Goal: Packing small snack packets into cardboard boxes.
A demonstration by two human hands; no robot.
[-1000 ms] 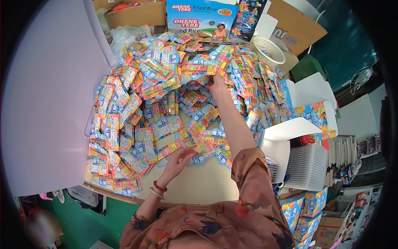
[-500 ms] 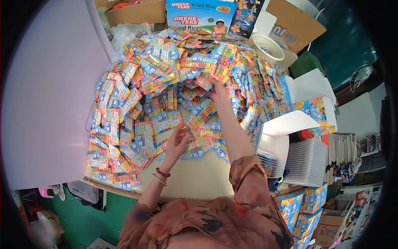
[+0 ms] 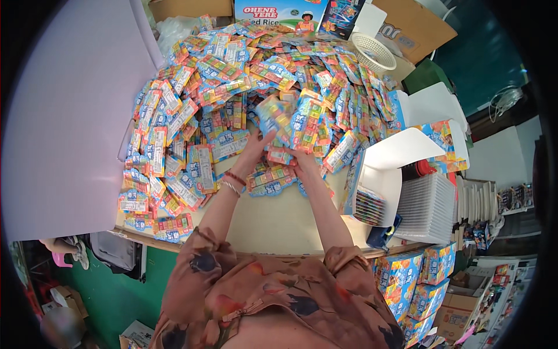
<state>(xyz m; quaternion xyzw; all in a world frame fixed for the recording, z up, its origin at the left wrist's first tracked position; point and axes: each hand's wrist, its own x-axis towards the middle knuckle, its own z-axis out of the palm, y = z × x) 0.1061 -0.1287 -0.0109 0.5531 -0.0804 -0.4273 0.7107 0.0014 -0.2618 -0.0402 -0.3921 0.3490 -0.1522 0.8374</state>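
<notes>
Clamping bright packet (image 3: 308,121) in right hand (image 3: 303,164); just left, touching blurred packet (image 3: 271,114) with left hand (image 3: 253,151); cannot tell if gripped.

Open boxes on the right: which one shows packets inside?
The box nearer the person, beside the pale ridged stack: packets are visible inside. The farther box shows mainly white flaps.
</notes>
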